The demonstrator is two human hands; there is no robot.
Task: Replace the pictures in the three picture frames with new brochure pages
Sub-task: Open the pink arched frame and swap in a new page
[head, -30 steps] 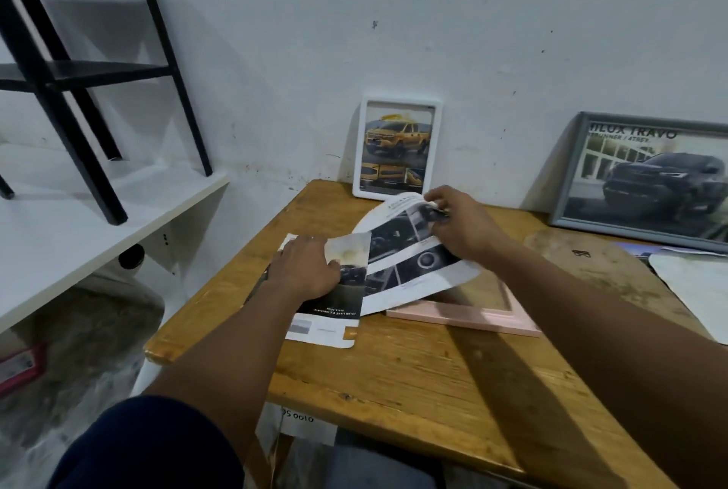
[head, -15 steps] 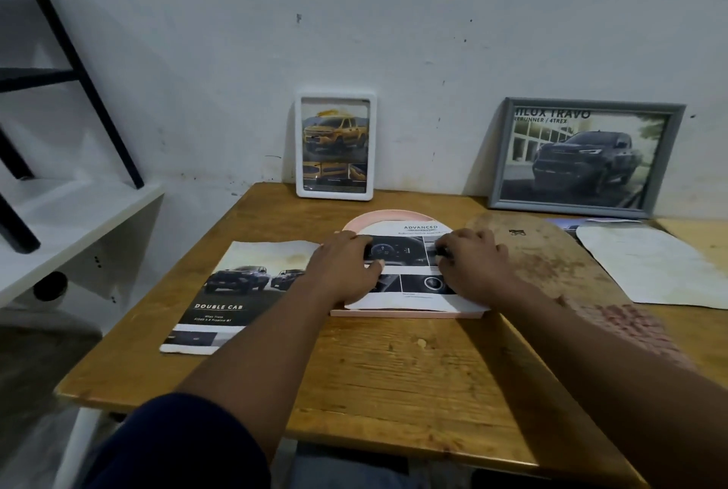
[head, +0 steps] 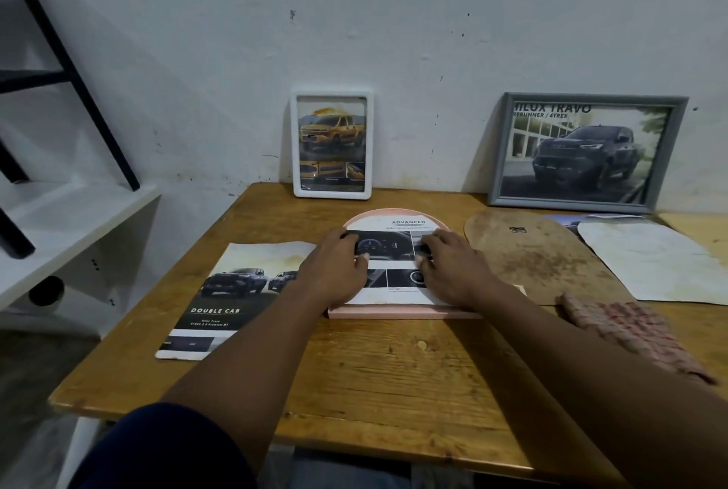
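A pink arch-topped frame [head: 398, 313] lies flat on the wooden table [head: 394, 378]. On it rests a cut brochure page [head: 398, 248] headed ADVANCED, with dashboard photos. My left hand [head: 335, 266] presses flat on the page's left part, and my right hand [head: 453, 272] presses on its right part. A Double Cab brochure page [head: 228, 291] lies to the left on the table. A white frame [head: 332, 144] with a yellow truck and a grey frame [head: 587, 151] with a dark truck lean on the wall.
A brown arch-shaped backing board [head: 539, 256] lies right of the pink frame, with a reddish patterned piece [head: 630, 331] near it. White paper [head: 654, 260] lies at the far right. A white shelf [head: 59, 228] with a black metal stand [head: 59, 67] is on the left.
A second ago both hands held the cut page lifted over the pink frame. Now it lies flat on the frame under both hands, and the Double Cab page lies uncovered.
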